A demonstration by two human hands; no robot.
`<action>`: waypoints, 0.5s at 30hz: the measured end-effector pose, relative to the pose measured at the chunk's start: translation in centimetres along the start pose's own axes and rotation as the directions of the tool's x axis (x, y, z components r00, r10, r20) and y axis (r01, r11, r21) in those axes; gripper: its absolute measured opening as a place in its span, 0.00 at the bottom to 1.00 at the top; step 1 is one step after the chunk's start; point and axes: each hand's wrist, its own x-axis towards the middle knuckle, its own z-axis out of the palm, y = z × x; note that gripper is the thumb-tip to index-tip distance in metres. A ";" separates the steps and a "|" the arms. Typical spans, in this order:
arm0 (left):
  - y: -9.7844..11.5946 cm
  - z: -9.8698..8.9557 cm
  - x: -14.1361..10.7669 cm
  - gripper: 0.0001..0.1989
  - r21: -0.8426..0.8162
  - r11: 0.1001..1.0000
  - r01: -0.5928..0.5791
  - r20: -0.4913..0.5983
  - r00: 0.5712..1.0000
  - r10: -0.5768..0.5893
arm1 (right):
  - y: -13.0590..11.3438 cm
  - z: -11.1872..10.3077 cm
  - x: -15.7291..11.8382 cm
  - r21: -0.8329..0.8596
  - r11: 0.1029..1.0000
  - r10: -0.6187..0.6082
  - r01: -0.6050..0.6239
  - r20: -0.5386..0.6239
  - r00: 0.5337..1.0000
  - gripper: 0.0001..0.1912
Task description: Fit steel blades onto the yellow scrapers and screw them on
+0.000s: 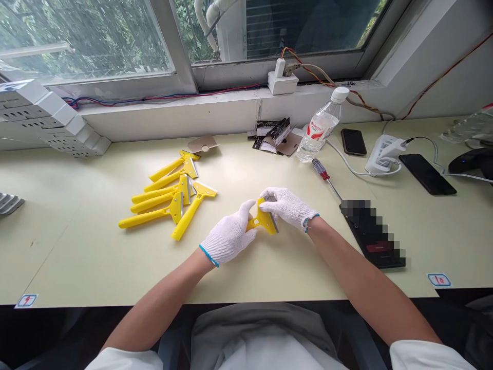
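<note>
My left hand [230, 234], in a white knit glove, is closed around the handle of a yellow scraper [265, 219]. The scraper's wide head with its metal edge points to the right, over the table. My right hand [285, 204], gloved alike, has its fingertips closed at the upper corner of the scraper head. Whether a small part sits between those fingertips I cannot tell. To the left lies a group of several more yellow scrapers [154, 218], handles toward the left and front. A screwdriver [325, 177] with a clear and red handle lies right of my right hand.
A water bottle [318, 126] stands at the back beside opened black packaging [275, 136]. A brown card piece [204, 144] lies behind the scrapers. Phones [427, 173] and a power strip [381, 154] with cables occupy the right; a dark device [352, 226] lies by my right forearm.
</note>
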 end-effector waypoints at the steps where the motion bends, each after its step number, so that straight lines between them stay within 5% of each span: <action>1: 0.0 0.2 0.0 0.35 0.044 0.999 0.001 0.000 1.000 -0.001 | -0.1 0.0 0.0 0.014 1.000 0.001 -0.001 -0.001 1.000 0.08; 5: 0.3 0.6 0.0 0.36 0.075 0.997 -0.032 0.017 0.999 0.030 | -0.4 -0.2 -0.1 0.101 0.995 0.017 -0.017 -0.003 1.000 0.07; 8: 0.3 0.6 0.1 0.36 0.100 0.994 -0.034 -0.001 0.999 0.034 | -0.2 -0.7 0.2 0.185 0.982 0.048 -0.039 -0.044 0.998 0.16; 15: 0.2 0.8 0.1 0.32 0.177 0.983 -0.054 -0.057 0.996 0.065 | 0.6 -2.5 0.5 -0.058 0.998 -0.037 0.021 -0.300 0.953 0.20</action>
